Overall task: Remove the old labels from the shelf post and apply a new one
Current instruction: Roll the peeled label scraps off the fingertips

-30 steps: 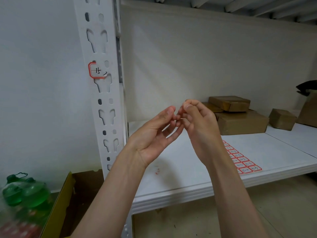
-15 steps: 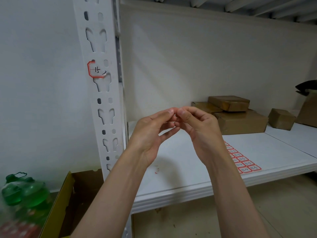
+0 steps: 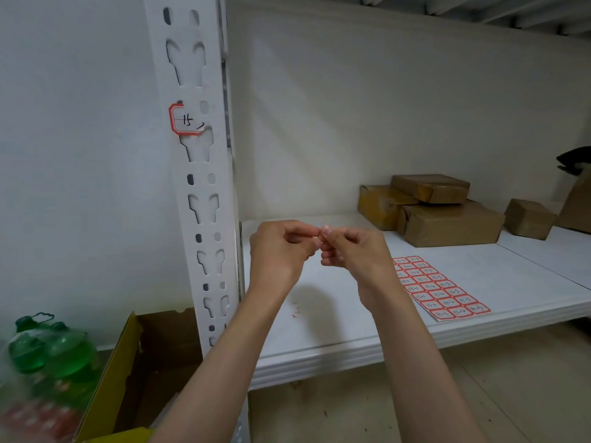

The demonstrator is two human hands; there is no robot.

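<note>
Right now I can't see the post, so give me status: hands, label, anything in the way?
Both hands pinched together over the shelf, picking at a tiny scrap. Torn old label still on the post. New label sheet untouched. Nothing blocking.

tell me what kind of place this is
Probably a stockroom or small warehouse: a white slotted shelf post bearing a handwritten red-edged label, taped cardboard parcels on the shelf, and a sheet of numbered labels lying ready.
</note>
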